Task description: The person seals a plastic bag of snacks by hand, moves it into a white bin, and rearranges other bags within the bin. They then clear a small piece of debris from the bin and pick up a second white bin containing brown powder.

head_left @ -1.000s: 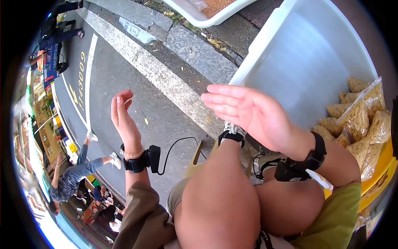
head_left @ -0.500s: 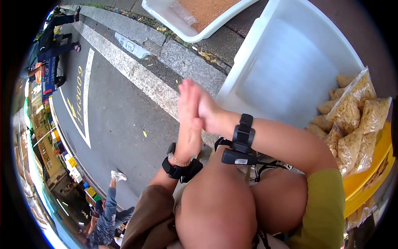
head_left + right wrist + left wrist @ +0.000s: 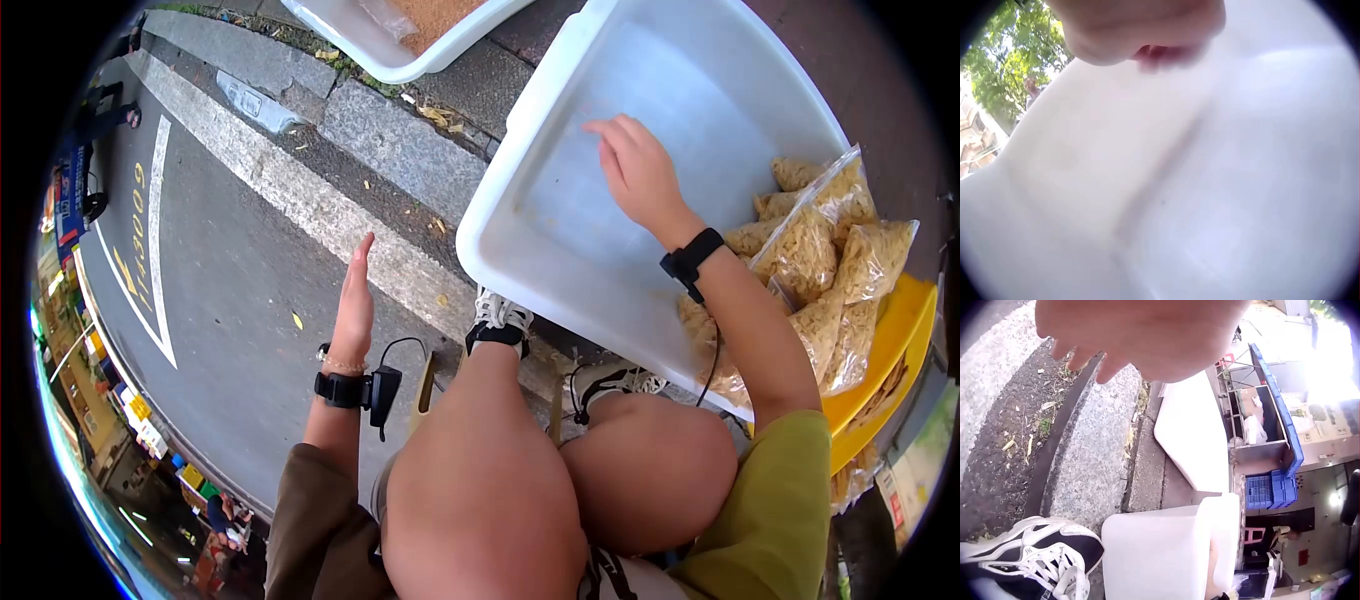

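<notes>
In the head view the left hand [image 3: 354, 306] is raised over the road, fingers straight, holding nothing. The left wrist view shows that hand [image 3: 1141, 334] at the top, fingers extended. The right hand [image 3: 643, 178] hangs over the inside of a large white tub [image 3: 560, 105], its fingers loosely bent and nothing visible in them. In the right wrist view the right hand [image 3: 1147, 28] is at the top, above the tub's smooth wall [image 3: 1085, 150]. Clear bags of pale yellow, crumbly food [image 3: 800, 250] lie at the tub's right end, away from the fingers.
A second white tray [image 3: 400, 68] with orange-brown grains stands behind on the paving. A yellow basket [image 3: 900, 330] is beyond the bags at the right. A shoe [image 3: 498, 318] stands close to the tub's near edge. Kerb and marked road lie at the left.
The hands came together palm to palm, then separated. The left hand moved left, while the right moved away to the right over the tub. The head view has shifted.
</notes>
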`<state>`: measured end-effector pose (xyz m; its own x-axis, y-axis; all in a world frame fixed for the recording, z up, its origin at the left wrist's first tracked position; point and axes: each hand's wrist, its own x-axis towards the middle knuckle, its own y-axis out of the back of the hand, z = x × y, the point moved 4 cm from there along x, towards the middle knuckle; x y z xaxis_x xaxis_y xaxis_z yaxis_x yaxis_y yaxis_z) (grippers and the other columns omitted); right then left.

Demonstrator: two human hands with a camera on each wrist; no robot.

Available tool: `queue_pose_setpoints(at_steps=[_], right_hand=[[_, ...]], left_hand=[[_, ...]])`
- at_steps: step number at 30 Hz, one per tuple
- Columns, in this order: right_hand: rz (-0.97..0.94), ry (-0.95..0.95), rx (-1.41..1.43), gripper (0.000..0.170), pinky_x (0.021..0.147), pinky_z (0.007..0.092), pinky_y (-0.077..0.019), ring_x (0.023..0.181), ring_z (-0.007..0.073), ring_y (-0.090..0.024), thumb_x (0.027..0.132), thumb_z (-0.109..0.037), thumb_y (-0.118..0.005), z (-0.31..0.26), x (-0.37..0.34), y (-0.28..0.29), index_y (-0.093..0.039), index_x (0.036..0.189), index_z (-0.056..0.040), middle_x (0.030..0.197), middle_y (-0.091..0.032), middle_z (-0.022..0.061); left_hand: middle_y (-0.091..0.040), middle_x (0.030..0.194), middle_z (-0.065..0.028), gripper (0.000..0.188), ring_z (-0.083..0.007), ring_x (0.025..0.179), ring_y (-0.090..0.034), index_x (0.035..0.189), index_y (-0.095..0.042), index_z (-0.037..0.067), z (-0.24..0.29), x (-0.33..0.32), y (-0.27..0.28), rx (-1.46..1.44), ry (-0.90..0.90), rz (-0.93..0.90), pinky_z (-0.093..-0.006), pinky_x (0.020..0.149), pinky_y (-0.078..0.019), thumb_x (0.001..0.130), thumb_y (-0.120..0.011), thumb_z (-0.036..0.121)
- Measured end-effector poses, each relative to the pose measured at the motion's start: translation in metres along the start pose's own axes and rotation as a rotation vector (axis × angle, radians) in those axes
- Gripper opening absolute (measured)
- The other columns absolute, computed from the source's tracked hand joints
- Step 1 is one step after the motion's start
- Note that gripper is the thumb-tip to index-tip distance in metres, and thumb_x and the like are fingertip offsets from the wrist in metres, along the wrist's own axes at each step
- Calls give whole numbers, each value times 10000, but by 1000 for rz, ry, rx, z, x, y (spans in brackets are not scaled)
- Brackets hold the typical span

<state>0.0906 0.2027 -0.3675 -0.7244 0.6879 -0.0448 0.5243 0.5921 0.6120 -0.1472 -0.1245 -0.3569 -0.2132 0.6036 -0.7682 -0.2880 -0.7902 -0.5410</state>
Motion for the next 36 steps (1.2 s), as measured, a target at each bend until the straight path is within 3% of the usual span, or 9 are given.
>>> queue_pose_setpoints(at_steps=[1, 3, 8, 14, 23, 26, 31, 34, 36], right_hand=[[-110, 260, -292, 349, 865, 379, -422, 999, 253, -534, 929, -234, -518, 2, -13, -6, -532, 1230, -58, 1157, -563, 92], [-230, 512, -579, 455, 951, 402, -388, 1132, 282, -498, 933, -289, -523, 16, -40, -29, -474, 1326, -65, 1304, -510, 93], [-333, 265, -654, 720, 1147, 510, -100, 1448, 269, -141, 944, -493, -434, 37, -61, -73, -209, 1491, -82, 1564, -188, 85], [-564, 192, -208, 753, 1156, 501, 19, 1462, 232, -71, 972, -526, -326, 9, -65, -106, -91, 1507, -51, 1570, -149, 109], [-856, 72, 24, 662, 1172, 426, -95, 1433, 242, -204, 999, -472, -281, -9, -72, -110, -240, 1470, -10, 1529, -249, 166], [-850, 83, 125, 543, 1121, 428, -243, 1370, 286, -334, 1001, -385, -357, -5, -59, -99, -385, 1409, -28, 1479, -348, 174], [-577, 142, -18, 461, 1056, 423, -325, 1304, 316, -409, 928, -231, -506, 0, -52, -69, -460, 1345, -40, 1427, -421, 166], [-422, 316, -327, 535, 1065, 417, -310, 1324, 310, -375, 871, -200, -561, 4, -54, -57, -428, 1364, -39, 1448, -387, 154], [-395, 384, -476, 583, 1073, 414, -300, 1338, 304, -354, 849, -201, -575, 12, -61, -51, -404, 1383, -43, 1469, -355, 147]], left_hand=[[-266, 1527, -147, 655, -250, 1434, -180, 1459, -275, -3, -9, -2, -13, -4, 4, 6, -375, 1168, -93, 1021, -223, 481], [-312, 1507, -143, 628, -247, 1429, -195, 1441, -336, 16, -26, -5, -36, 1284, -258, 225, -376, 1165, -106, 1023, -224, 471], [-297, 1497, -200, 616, -298, 1414, -229, 1374, -468, 52, -42, 5, -13, 1242, -230, 253, -390, 1144, -168, 1004, -277, 507], [-309, 1487, -214, 605, -308, 1409, -242, 1346, -495, 40, -52, 9, -9, 1264, -226, 241, -394, 1142, -180, 1007, -283, 495], [-398, 1429, -219, 464, -350, 1353, -343, 1303, -513, -6, -48, 0, -59, 1402, -548, 230, -411, 1122, -216, 991, -406, 321], [-393, 1452, -176, 521, -321, 1365, -339, 1350, -492, 66, -53, -22, -100, 1911, -1162, -88, -447, 1120, -190, 915, -507, 352], [-343, 1509, -23, 673, -242, 1399, -287, 1448, -364, 193, -84, -6, -121, 2375, -1149, -532, -449, 1141, -149, 878, -491, 529], [-224, 1556, -87, 700, -267, 1447, -162, 1477, -286, 101, -39, 19, -100, 2110, -1010, 130, -523, 1146, -41, 960, -275, 573], [-145, 1563, -158, 733, -315, 1459, -21, 1489, -195, 36, 6, 32, -29, 1690, -480, 801, -589, 1112, 45, 981, -183, 564]])
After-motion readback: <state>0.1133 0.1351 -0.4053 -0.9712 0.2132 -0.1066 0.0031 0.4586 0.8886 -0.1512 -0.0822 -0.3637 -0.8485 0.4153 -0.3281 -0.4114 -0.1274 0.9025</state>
